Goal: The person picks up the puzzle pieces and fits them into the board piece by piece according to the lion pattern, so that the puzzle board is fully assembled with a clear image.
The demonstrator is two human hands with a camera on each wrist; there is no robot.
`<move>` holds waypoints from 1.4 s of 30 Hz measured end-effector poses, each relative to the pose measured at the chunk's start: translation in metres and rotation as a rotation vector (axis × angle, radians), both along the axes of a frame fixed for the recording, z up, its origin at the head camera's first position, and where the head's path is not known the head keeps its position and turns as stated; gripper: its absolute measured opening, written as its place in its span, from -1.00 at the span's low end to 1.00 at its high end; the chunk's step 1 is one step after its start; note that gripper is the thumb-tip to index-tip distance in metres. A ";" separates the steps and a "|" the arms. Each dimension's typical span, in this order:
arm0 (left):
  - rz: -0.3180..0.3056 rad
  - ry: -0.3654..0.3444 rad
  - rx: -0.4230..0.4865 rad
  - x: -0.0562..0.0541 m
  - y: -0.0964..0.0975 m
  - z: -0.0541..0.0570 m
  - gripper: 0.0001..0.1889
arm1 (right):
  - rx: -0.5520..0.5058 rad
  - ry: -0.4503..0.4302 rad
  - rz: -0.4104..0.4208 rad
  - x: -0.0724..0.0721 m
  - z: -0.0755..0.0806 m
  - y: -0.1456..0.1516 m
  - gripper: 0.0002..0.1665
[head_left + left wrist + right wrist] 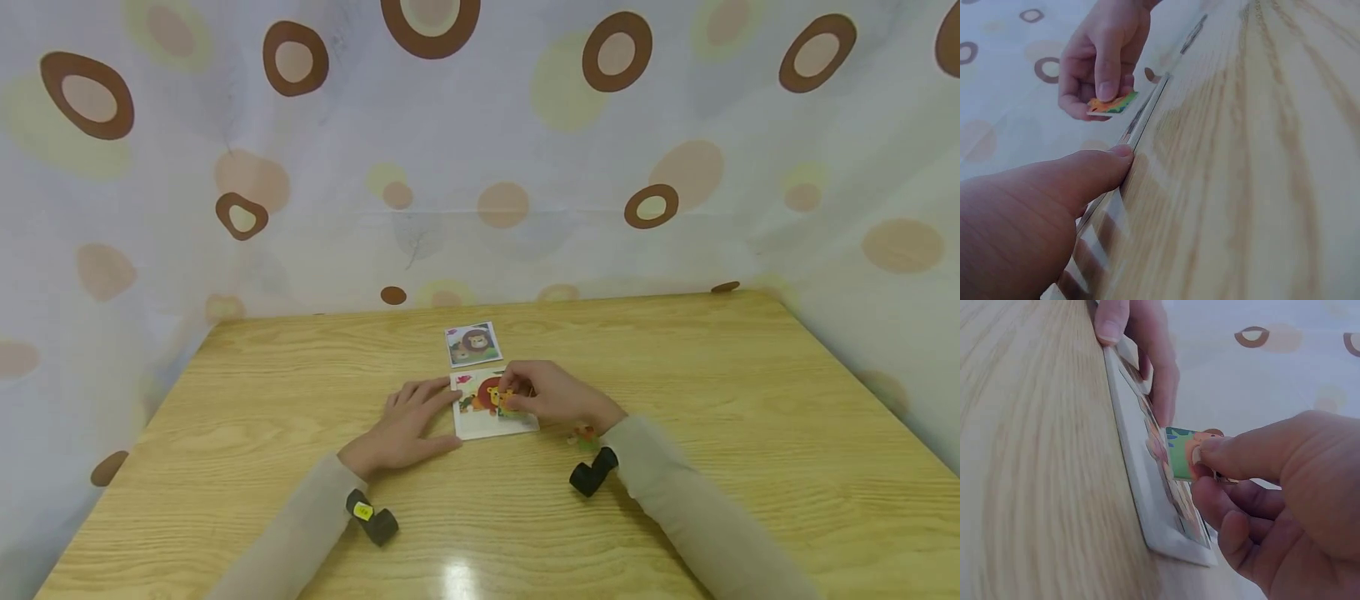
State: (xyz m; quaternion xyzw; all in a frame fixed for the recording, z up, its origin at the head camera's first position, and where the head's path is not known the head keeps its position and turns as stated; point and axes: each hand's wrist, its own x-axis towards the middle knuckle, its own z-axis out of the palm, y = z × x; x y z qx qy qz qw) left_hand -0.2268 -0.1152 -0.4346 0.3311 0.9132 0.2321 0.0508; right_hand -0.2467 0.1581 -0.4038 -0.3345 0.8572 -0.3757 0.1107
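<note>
A jigsaw puzzle board (491, 427) with a white frame and a lion picture lies flat on the table. My right hand (555, 393) pinches a small orange and green puzzle piece (1180, 455) between thumb and fingers, above the board's right part. In the left wrist view this piece (1116, 104) is raised off the board. My left hand (405, 427) rests at the board's left side with fingers extended, its thumb (1113, 164) touching the frame's edge. The fingers of my right hand partly cover the board in the head view.
Behind the board lies a square lion picture card (473, 344). Another colourful piece (583, 437) sits on the wooden table (300, 367) beside my right wrist, partly hidden by the sleeve. A patterned curtain (465, 150) stands behind the table and along its sides.
</note>
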 end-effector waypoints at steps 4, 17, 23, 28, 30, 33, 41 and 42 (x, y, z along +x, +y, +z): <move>-0.007 0.001 0.005 0.000 0.000 0.000 -0.30 | -0.003 0.010 0.029 -0.002 -0.003 -0.012 -0.91; -0.002 -0.001 0.001 0.000 0.000 -0.001 -0.31 | -0.002 0.057 0.043 -0.004 -0.010 -0.034 -0.91; -0.013 0.005 0.010 0.000 0.000 -0.001 -0.31 | 0.013 0.057 0.025 -0.004 -0.011 -0.041 -0.85; -0.016 0.009 0.011 0.000 0.000 -0.002 -0.30 | 0.017 0.057 0.026 -0.003 -0.010 -0.045 -0.84; -0.015 0.010 0.012 0.000 0.000 -0.002 -0.30 | 0.020 0.052 0.027 -0.003 -0.009 -0.047 -0.84; -0.014 0.016 0.014 -0.001 0.000 -0.003 -0.30 | 0.035 0.047 0.015 -0.003 -0.010 -0.050 -0.84; -0.010 0.016 0.012 -0.001 -0.001 -0.002 -0.29 | 0.076 0.014 -0.050 -0.003 -0.009 -0.055 -0.84; -0.010 0.016 0.011 -0.001 -0.001 -0.001 -0.29 | 0.082 0.012 -0.059 -0.002 -0.009 -0.056 -0.83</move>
